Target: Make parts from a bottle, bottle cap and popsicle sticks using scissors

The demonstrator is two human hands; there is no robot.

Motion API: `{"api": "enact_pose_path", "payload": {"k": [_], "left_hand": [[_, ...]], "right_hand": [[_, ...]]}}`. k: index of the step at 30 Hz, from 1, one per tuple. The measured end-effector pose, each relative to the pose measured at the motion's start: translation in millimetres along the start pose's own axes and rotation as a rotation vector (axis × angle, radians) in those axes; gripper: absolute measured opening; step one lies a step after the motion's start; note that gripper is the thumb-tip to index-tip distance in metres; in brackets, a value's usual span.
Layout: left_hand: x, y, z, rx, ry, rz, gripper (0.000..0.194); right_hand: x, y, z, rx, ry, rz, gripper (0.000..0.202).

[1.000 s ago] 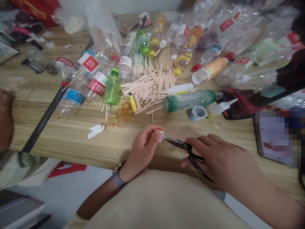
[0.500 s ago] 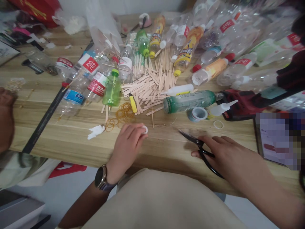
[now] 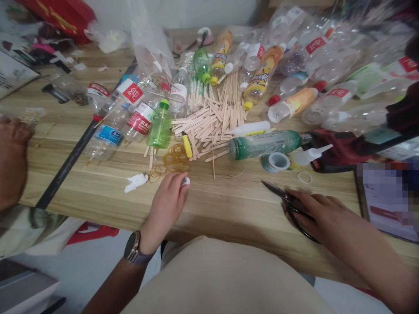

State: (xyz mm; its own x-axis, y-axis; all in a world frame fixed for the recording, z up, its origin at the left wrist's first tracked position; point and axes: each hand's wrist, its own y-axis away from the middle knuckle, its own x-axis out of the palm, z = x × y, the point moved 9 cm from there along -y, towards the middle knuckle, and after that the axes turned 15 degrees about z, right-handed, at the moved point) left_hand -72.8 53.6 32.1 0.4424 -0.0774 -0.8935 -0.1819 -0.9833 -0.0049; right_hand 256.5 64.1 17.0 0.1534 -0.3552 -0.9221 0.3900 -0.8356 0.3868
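Observation:
Near the table's front edge, my left hand (image 3: 168,205) is closed round a small white cap (image 3: 185,181), its fingers pinched together. Black-handled scissors (image 3: 290,201) lie at the right, blades pointing up and left. My right hand (image 3: 322,213) rests over their handles with its fingers bent round them. Just beyond my left hand lie tan rubber bands (image 3: 175,158) and a crumpled white piece (image 3: 135,182). A thin stick (image 3: 213,148) points toward me from a heap of wooden sticks (image 3: 199,124).
Plastic bottles (image 3: 260,80) crowd the back and right. A green bottle (image 3: 265,145), a tape roll (image 3: 278,161) and a red power tool (image 3: 330,150) stretch across the right. Another person's hand (image 3: 13,161) is at the far left, beyond a black strip (image 3: 70,163).
My left hand has moved slightly left with the white cap, which has turned. The scissors and my right hand are farther right and lower. The whole view has shifted a little.

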Motion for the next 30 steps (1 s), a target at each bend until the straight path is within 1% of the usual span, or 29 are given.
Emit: {"api": "enact_pose_path", "payload": {"k": [2,4,6,7,8,9,11,12,13,14,16,18,19,20,21,22,23,25,26,27,28,30], "left_hand": [[8.9,7.7,1.6,-0.002,-0.028,0.006,0.028],[13.9,13.7,2.8,-0.002,-0.053,0.007,0.027],[13.9,17.4,6.0,-0.015,-0.059,-0.005,0.025],[12.0,18.7,8.7,-0.03,-0.054,-0.018,0.024],[9.2,19.6,11.8,-0.046,-0.046,-0.035,0.024],[5.7,20.4,15.0,-0.062,-0.037,-0.054,0.023],[-3.3,22.3,20.0,-0.085,-0.023,-0.101,0.023],[-8.5,23.7,22.1,-0.096,-0.015,-0.13,0.023],[-14.0,25.6,23.7,-0.109,-0.006,-0.161,0.023],[-19.4,27.9,25.0,-0.124,0.002,-0.193,0.023],[-27.3,32.9,25.8,-0.148,0.021,-0.237,0.025],[-29.9,37.6,24.6,-0.156,0.042,-0.245,0.027],[-29.5,39.8,23.6,-0.152,0.055,-0.242,0.027],[-28.2,41.9,22.8,-0.149,0.071,-0.235,0.027],[-26.5,43.8,22.5,-0.146,0.089,-0.229,0.027],[-24.4,45.6,22.8,-0.147,0.107,-0.222,0.027],[-22.1,46.9,23.5,-0.153,0.128,-0.216,0.027],[-17.8,47.9,25.1,-0.173,0.18,-0.203,0.027],[-15.7,47.3,25.4,-0.184,0.214,-0.193,0.027],[-13.5,45.7,24.7,-0.192,0.255,-0.18,0.027],[-11.0,43.3,23.4,-0.203,0.305,-0.163,0.027],[-5.1,37.0,20.2,-0.242,0.445,-0.125,0.027]], "right_hand": [[-1.3,5.8,-4.5,0.035,-0.007,-0.032,0.035],[-1.1,10.8,-1.7,0.026,-0.028,-0.061,0.034],[-4.6,13.8,10.8,-0.014,-0.067,-0.133,0.033],[-7.4,13.4,22.0,-0.047,-0.091,-0.169,0.034],[-12.3,11.9,35.4,-0.071,-0.11,-0.217,0.037],[-16.0,7.5,53.1,-0.111,-0.127,-0.231,0.042],[-17.4,-10.4,94.5,-0.162,-0.136,-0.132,0.056],[-16.5,-21.1,117.2,-0.177,-0.103,-0.049,0.06],[-14.7,-31.3,141.1,-0.205,-0.054,0.044,0.059],[-14.9,-39.6,163.3,-0.228,-0.001,0.107,0.057],[-19.3,-49.6,206.0,-0.336,0.048,0.157,0.058],[-21.9,-53.2,235.6,-0.424,0.056,0.168,0.058],[-20.1,-54.0,242.9,-0.438,0.056,0.183,0.058],[-16.5,-54.2,244.7,-0.429,0.062,0.199,0.059],[-11.8,-53.8,240.4,-0.396,0.072,0.21,0.06],[-6.7,-52.3,230.2,-0.346,0.084,0.207,0.061],[-1.9,-48.8,215.1,-0.295,0.099,0.185,0.061],[5.0,-34.7,171.0,-0.185,0.116,0.078,0.06],[6.5,-23.3,146.2,-0.158,0.12,-0.009,0.056],[9.2,-10.2,122.6,-0.173,0.109,-0.081,0.053],[11.9,2.4,94.9,-0.145,0.098,-0.143,0.052],[19.0,22.5,42.6,-0.061,0.071,-0.201,0.056]]}}
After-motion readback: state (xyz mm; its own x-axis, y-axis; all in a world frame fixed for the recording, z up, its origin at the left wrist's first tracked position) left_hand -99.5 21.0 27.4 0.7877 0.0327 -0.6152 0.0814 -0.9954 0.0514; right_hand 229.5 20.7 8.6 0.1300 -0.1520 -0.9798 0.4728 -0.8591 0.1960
